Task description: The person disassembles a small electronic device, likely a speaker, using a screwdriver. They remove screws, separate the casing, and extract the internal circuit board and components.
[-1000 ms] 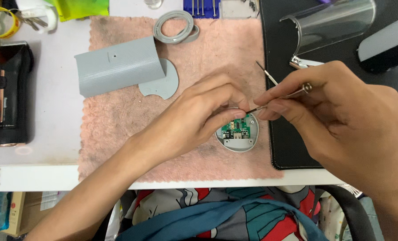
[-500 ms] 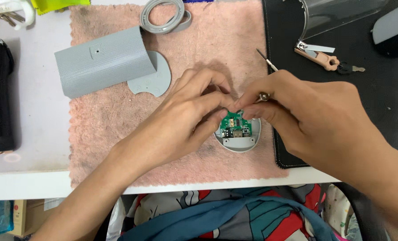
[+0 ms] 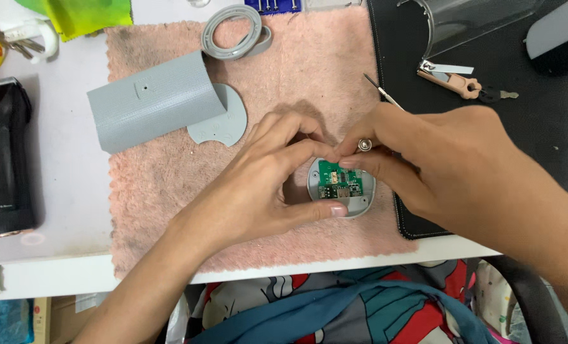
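**Small circuit board, held at the rim**

The left hand [image 3: 268, 185] pinches the round grey base [image 3: 341, 194], thumb on its near rim. The green circuit board [image 3: 336, 179] sits just below the right hand [image 3: 437, 165], whose fingertips grip a small screwdriver [image 3: 364, 145]. Light, rigid, likely fragile: hold the housing's edges, not the components.

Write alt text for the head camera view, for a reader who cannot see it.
Two hands work on a round grey base holding a green circuit board on a pink towel: the left hand steadies it, the right hand pinches a small screwdriver over it. A curved grey mesh cover lies beyond them.
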